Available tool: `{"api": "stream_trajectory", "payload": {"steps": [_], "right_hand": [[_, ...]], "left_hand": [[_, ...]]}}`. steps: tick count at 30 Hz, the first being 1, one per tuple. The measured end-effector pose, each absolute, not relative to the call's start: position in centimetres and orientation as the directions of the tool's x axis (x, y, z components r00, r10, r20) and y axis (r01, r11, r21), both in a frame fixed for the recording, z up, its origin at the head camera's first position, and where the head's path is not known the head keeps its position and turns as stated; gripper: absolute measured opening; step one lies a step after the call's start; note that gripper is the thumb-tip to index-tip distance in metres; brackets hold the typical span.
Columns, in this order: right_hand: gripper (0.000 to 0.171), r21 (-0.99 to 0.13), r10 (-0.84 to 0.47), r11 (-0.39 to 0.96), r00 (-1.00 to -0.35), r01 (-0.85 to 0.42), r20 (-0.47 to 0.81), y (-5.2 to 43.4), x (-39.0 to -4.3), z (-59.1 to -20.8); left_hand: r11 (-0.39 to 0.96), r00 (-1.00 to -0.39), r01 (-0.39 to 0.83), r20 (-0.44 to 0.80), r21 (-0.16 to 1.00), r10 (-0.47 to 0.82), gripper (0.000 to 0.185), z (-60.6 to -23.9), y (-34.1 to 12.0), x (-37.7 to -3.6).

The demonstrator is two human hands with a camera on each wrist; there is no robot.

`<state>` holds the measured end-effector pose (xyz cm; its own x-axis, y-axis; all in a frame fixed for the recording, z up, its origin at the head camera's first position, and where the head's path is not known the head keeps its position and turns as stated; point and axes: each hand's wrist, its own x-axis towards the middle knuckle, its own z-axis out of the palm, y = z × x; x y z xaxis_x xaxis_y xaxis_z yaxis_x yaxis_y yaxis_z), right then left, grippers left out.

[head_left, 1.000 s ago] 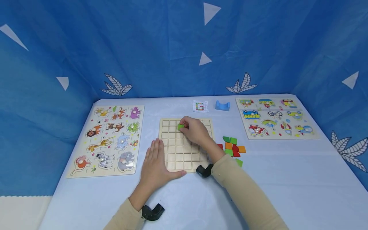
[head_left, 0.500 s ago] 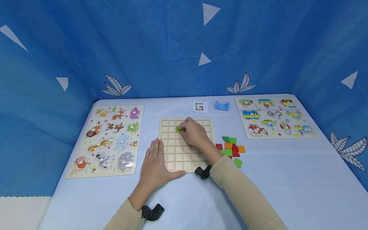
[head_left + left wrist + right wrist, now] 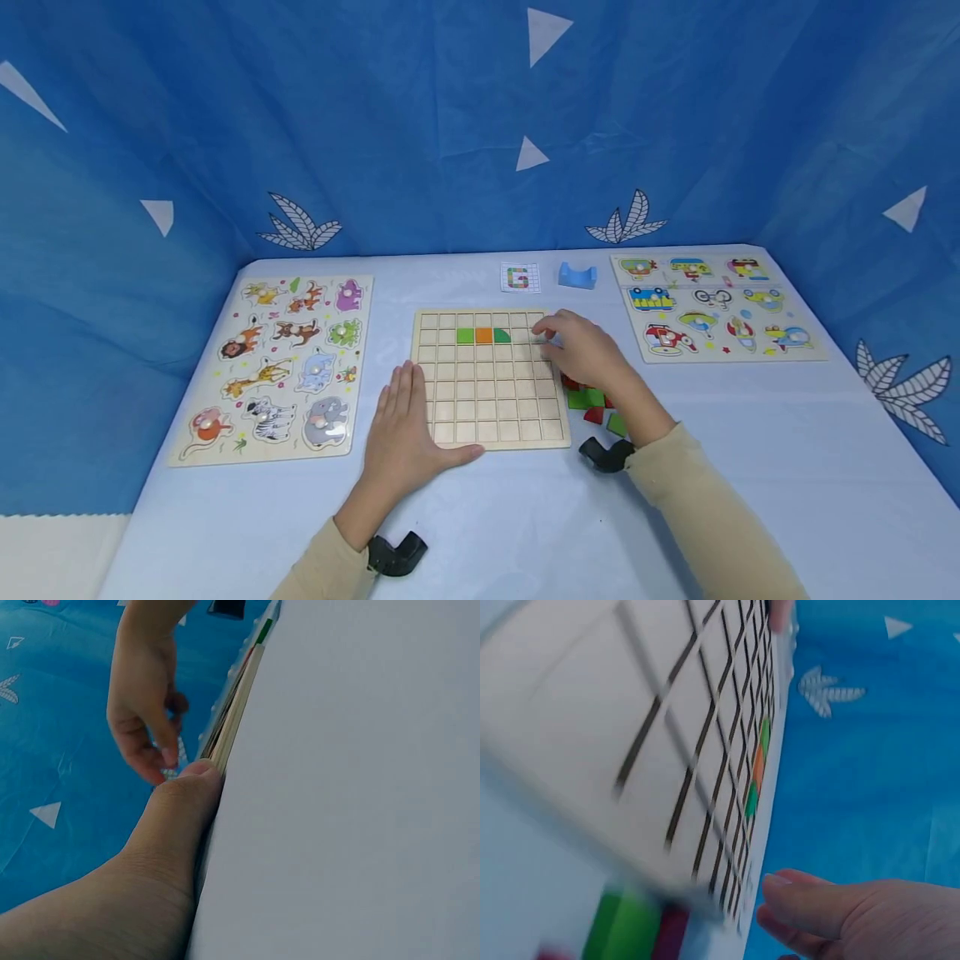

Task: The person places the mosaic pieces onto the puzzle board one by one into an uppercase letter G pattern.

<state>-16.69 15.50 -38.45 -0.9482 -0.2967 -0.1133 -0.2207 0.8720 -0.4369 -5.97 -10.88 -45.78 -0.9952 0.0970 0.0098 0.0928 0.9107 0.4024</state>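
A wooden grid board [image 3: 487, 408] lies at the table's middle. In its second row sit a green tile [image 3: 465, 336], an orange tile [image 3: 483, 336] and a green quarter-round tile [image 3: 502, 336]; the same row shows in the right wrist view [image 3: 757, 765]. My left hand [image 3: 402, 433] lies flat on the table, thumb against the board's near left edge [image 3: 225, 750]. My right hand [image 3: 581, 350] hovers over the board's right edge with relaxed fingers and holds nothing. Loose red and green tiles [image 3: 592, 400] lie just right of the board, partly hidden by that hand.
An animal peg puzzle [image 3: 281, 367] lies at the left, a vehicle peg puzzle [image 3: 712, 304] at the back right. A small pattern card [image 3: 521, 277] and a blue block [image 3: 577, 275] sit behind the board. Blue cloth walls surround the table.
My right hand has let go of the green tile in the board's second row and drawn back right toward the loose tiles. The left hand has stayed put.
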Motion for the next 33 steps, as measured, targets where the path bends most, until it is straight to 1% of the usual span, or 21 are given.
{"api": "stream_trajectory", "payload": {"steps": [5, 8, 11, 16, 19, 23, 28, 33], "right_hand": [[0.035, -0.385, -0.249, 0.911, -0.939, -0.145, -0.236, 19.4, -16.6, -38.2], [0.035, -0.384, -0.252, 0.915, -0.921, -0.125, -0.299, 20.7, -16.7, -38.3], [0.031, -0.394, -0.258, 0.912, -0.909, -0.117, -0.328, 21.4, -16.9, -38.7], [0.024, -0.422, -0.248, 0.902, -0.913, -0.095, -0.325, 21.7, -17.1, -39.4], [0.021, -0.418, -0.226, 0.905, -0.923, -0.080, -0.312, 21.6, -17.3, -39.8], [0.023, -0.407, -0.211, 0.911, -0.925, -0.069, -0.317, 21.5, -17.4, -39.9], [0.027, -0.433, -0.227, 0.899, -0.917, -0.068, -0.327, 21.8, -17.3, -39.4], [0.022, -0.462, -0.228, 0.885, -0.923, -0.062, -0.312, 22.1, -17.4, -39.5]], "left_hand": [[0.910, -0.995, 0.099, 0.020, 0.402, 0.100, 0.147, -45.7, -11.0, -6.0], [0.911, -0.995, 0.102, 0.024, 0.399, 0.101, 0.147, -45.8, -11.0, -6.0], [0.910, -0.994, 0.105, 0.029, 0.401, 0.102, 0.147, -45.9, -11.0, -6.0], [0.906, -0.994, 0.110, 0.031, 0.409, 0.107, 0.147, -46.0, -11.0, -6.0], [0.905, -0.994, 0.106, 0.027, 0.412, 0.104, 0.147, -45.9, -10.9, -6.0], [0.902, -0.994, 0.104, 0.024, 0.418, 0.103, 0.147, -45.8, -10.9, -6.0], [0.900, -0.994, 0.102, 0.022, 0.423, 0.103, 0.147, -45.8, -10.9, -6.0], [0.901, -0.995, 0.100, 0.022, 0.423, 0.100, 0.147, -45.8, -10.9, -6.0]]}}
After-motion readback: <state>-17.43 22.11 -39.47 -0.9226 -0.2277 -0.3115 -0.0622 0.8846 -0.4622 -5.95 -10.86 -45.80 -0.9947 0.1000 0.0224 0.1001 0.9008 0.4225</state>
